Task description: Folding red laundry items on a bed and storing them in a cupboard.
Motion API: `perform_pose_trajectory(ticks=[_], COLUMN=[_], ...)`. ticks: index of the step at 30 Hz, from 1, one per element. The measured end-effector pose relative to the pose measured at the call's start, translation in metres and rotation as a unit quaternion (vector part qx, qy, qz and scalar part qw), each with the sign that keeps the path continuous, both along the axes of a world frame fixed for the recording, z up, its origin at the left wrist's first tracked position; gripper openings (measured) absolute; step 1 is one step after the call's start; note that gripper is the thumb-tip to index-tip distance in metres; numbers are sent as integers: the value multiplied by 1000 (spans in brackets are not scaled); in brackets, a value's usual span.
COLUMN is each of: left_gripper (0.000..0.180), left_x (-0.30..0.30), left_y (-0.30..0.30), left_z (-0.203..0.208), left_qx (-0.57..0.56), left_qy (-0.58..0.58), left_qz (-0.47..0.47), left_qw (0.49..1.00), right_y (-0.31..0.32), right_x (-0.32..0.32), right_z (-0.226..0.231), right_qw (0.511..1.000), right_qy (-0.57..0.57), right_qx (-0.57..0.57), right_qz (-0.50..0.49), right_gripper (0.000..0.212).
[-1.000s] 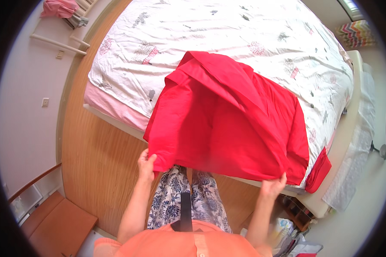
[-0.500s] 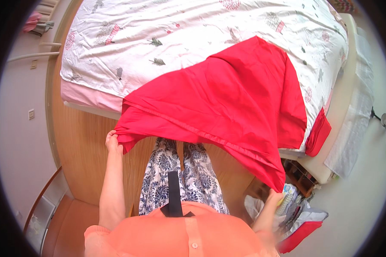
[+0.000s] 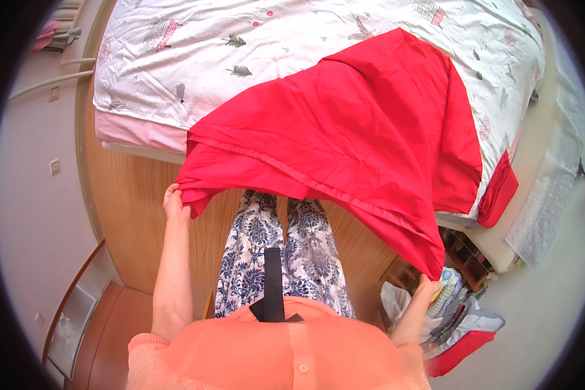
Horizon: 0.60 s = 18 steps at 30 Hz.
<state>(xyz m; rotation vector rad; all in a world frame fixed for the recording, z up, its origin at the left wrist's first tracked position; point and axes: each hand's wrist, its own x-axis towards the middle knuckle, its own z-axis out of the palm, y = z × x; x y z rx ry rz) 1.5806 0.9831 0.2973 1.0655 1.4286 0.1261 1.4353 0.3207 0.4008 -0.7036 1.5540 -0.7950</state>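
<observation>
A large red sheet (image 3: 344, 130), folded in loose layers with a stitched hem along its near side, drapes over the front edge of the bed (image 3: 143, 84). Its near part hangs between my two hands, in front of my legs. My left hand (image 3: 176, 201) is closed on the left corner, just off the bed's side. At the lower right, my right hand (image 3: 426, 287) pinches the other corner, lower and nearer to me. The near edge sags between them, and the far peak lies on the white patterned bedding.
A folded red cloth (image 3: 499, 192) rests at the bed's right corner. Beside my right hand is a pile of folded clothes (image 3: 458, 312) near a wooden bedside cabinet (image 3: 465, 250). The headboard (image 3: 533, 156) carries a white cover. At lower left stands a brown bench (image 3: 120, 338).
My view has shifted a little, so the bed and sheet sit higher in the picture. Both hands keep their corners; the sheet is spread slightly wider, with my right hand farther right.
</observation>
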Motion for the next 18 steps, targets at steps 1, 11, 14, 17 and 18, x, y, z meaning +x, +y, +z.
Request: perform_pose_trajectory(ticks=[1,11,14,17,18], left_gripper=[21,22,23,23,24], left_x=[-1,-3,3,5,4], left_y=[1,-5,-15,-19,-20], left_z=[0,-9,3,12,14], left_qx=[-5,-26,-33,-30,-28], left_qy=[-6,-51,-50,-44,-45], left_qz=[1,16,19,13,5], left_qw=[1000,998,998,998,999], right_y=[25,-5,-9,-5,-7], right_x=[23,10,9,16,16], right_z=[14,9,6,5,4], right_qw=[999,999,998,999,998], right_qy=[44,46,51,48,52], right_qx=[-26,-17,-30,-22,-23], right_qz=[-4,12,-4,-2,6], right_gripper=[41,38,35,32,32])
